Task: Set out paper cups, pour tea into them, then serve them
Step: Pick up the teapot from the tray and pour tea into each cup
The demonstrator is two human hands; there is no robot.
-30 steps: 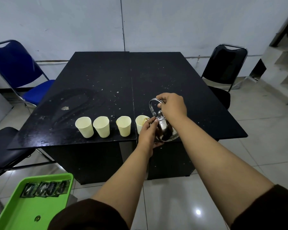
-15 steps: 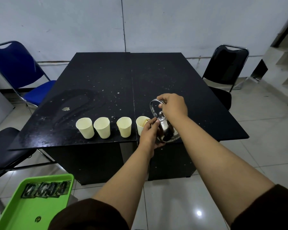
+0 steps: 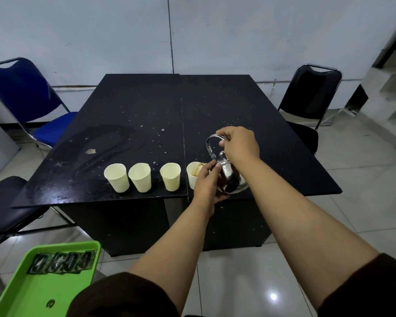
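Several pale yellow paper cups stand in a row near the front edge of the black table (image 3: 146,115). The rightmost cup (image 3: 193,176) shows brown tea inside; the cup beside it (image 3: 170,177) and the two on the left (image 3: 140,178) (image 3: 117,178) look empty. A shiny steel teapot (image 3: 231,177) is tilted left, its spout over the rightmost cup. My right hand (image 3: 238,143) grips the teapot's arched handle from above. My left hand (image 3: 207,181) presses against the teapot's left side and lid, partly hiding the cup.
A blue folding chair (image 3: 32,106) stands left of the table, a black chair (image 3: 309,104) at the right, and another dark seat (image 3: 7,202) at the near left. A green tray (image 3: 32,294) with dark sachets sits at bottom left. Stairs rise at far right.
Both hands and the tilted teapot have stayed over the rightmost cup; tea now shows in that cup. The view has shifted slightly.
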